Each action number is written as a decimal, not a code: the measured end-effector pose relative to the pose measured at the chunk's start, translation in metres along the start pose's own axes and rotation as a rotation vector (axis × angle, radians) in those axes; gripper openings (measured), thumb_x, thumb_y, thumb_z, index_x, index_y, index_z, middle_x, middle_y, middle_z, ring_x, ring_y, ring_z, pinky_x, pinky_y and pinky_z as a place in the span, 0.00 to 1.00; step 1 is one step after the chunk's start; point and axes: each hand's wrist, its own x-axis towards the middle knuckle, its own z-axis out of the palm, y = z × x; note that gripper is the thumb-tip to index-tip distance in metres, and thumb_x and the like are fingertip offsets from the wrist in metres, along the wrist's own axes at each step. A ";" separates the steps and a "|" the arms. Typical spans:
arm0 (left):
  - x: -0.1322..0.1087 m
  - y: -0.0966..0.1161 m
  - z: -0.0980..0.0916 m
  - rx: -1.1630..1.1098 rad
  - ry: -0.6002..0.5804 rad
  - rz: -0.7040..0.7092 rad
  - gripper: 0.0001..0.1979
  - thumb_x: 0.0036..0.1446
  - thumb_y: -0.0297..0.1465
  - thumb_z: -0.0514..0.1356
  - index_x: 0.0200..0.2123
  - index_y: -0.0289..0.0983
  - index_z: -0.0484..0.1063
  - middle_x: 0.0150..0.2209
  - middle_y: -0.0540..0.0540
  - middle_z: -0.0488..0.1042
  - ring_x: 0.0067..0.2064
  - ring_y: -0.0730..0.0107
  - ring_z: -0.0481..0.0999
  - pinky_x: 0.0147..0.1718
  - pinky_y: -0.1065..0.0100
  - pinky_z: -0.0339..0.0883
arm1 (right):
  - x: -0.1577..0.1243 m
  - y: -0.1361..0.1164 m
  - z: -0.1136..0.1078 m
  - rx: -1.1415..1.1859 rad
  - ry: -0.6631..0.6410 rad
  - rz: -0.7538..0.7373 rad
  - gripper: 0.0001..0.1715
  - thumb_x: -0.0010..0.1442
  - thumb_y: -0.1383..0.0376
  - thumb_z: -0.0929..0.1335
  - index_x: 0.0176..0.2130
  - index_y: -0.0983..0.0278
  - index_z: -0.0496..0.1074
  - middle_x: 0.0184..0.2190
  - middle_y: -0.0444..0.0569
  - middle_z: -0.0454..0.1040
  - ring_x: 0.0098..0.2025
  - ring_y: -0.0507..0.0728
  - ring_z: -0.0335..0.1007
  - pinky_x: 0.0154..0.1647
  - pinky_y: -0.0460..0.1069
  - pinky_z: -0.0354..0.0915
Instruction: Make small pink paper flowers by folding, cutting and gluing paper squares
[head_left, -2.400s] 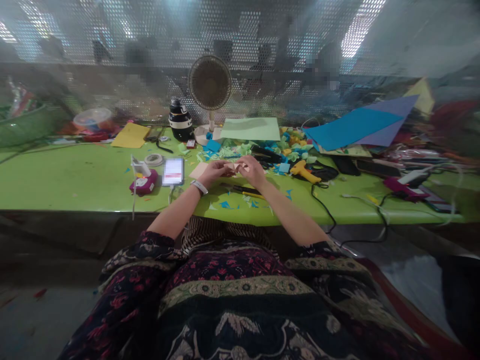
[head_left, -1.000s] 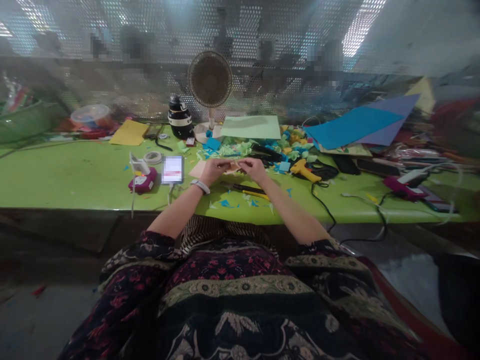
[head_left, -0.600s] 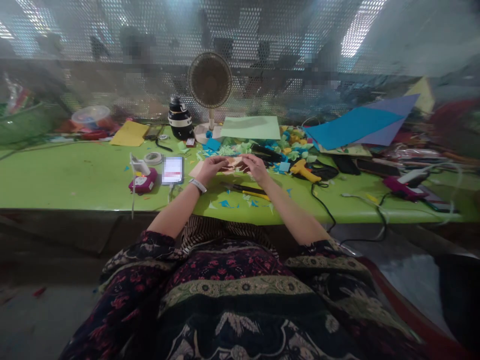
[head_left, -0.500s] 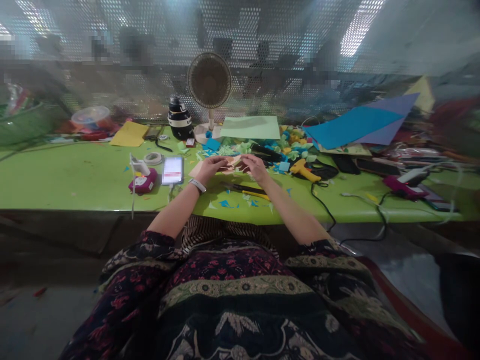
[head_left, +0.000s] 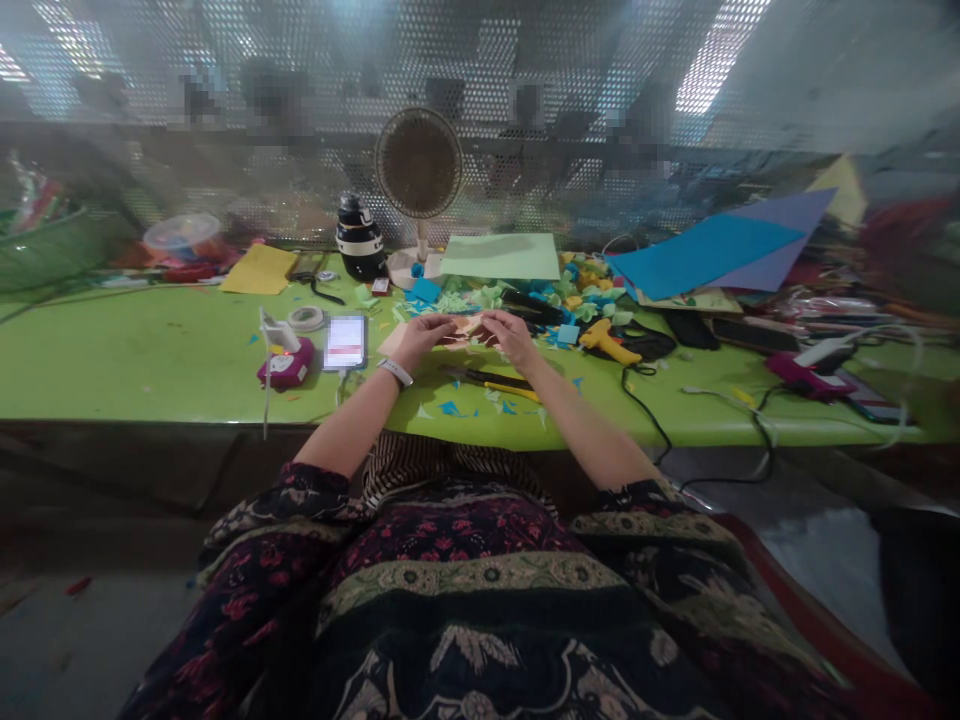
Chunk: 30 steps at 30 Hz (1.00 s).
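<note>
My left hand (head_left: 421,338) and my right hand (head_left: 512,336) meet over the green table (head_left: 150,355), fingers pinched on a small pale orange piece of paper (head_left: 466,327) held between them. A white watch sits on my left wrist (head_left: 396,372). Just under my right forearm lies a pair of scissors with yellow and black handles (head_left: 491,381). Blue and green paper scraps (head_left: 457,407) are scattered near the table's front edge.
A lit phone (head_left: 345,343) and a magenta device (head_left: 286,365) lie left of my hands. Behind are a small fan (head_left: 418,170), a heap of folded paper bits (head_left: 525,292), a yellow glue gun (head_left: 609,343) with a black cord, and large blue sheets (head_left: 712,252).
My hands have stayed in the same spot, working the orange paper between the fingers; its fold has shifted slightly. Nothing else on the table has moved.
</note>
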 end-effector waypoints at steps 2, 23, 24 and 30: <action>0.000 0.000 0.000 0.000 -0.003 0.000 0.14 0.45 0.34 0.73 0.35 0.34 0.81 0.34 0.43 0.83 0.36 0.65 0.82 0.44 0.61 0.78 | -0.001 -0.001 0.000 -0.010 -0.009 -0.003 0.16 0.58 0.53 0.72 0.38 0.63 0.75 0.31 0.47 0.80 0.30 0.51 0.73 0.30 0.46 0.66; -0.002 0.001 0.000 0.057 -0.028 0.008 0.12 0.47 0.33 0.72 0.35 0.33 0.81 0.34 0.44 0.82 0.36 0.67 0.81 0.44 0.62 0.76 | 0.002 0.005 0.000 -0.034 -0.043 -0.019 0.21 0.55 0.49 0.73 0.38 0.63 0.77 0.30 0.47 0.80 0.30 0.52 0.73 0.30 0.46 0.69; -0.002 0.001 0.000 0.067 -0.034 0.015 0.12 0.48 0.33 0.72 0.36 0.33 0.81 0.34 0.44 0.82 0.36 0.67 0.80 0.43 0.63 0.76 | 0.002 0.005 0.000 -0.033 -0.039 -0.018 0.22 0.55 0.48 0.73 0.38 0.63 0.77 0.30 0.47 0.80 0.30 0.52 0.73 0.30 0.46 0.69; -0.002 0.001 -0.001 0.112 -0.058 0.032 0.11 0.49 0.32 0.70 0.36 0.33 0.81 0.34 0.44 0.82 0.35 0.69 0.79 0.40 0.66 0.75 | 0.005 0.011 0.000 -0.081 -0.012 -0.037 0.21 0.52 0.51 0.74 0.39 0.63 0.77 0.29 0.46 0.78 0.28 0.52 0.73 0.29 0.47 0.70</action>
